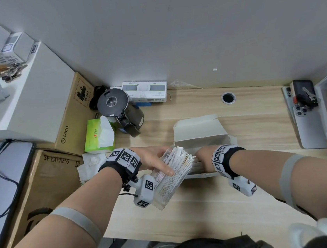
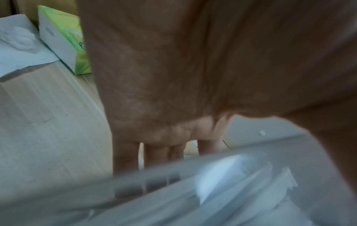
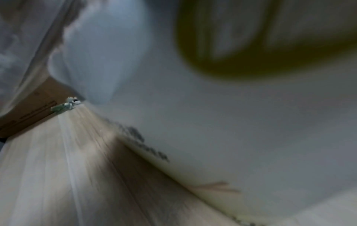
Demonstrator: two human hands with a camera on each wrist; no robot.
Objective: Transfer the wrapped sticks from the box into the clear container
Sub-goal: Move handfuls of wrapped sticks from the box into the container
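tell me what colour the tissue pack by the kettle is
Bright green tissue pack, clearest in the head view.

right hand (image 1: 204,156): my fingers are down inside the box (image 1: 201,138), hidden by its near wall; I can't tell whether they hold anything.
left hand (image 1: 152,159): fingers hidden behind the clear container (image 1: 170,184).
wrapped sticks (image 1: 180,162): print unreadable.
wrist views: motion-blurred; box lettering illegible.

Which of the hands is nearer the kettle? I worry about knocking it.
Left. The left hand grips the clear container just below the kettle; the right hand is in the box, farther right.
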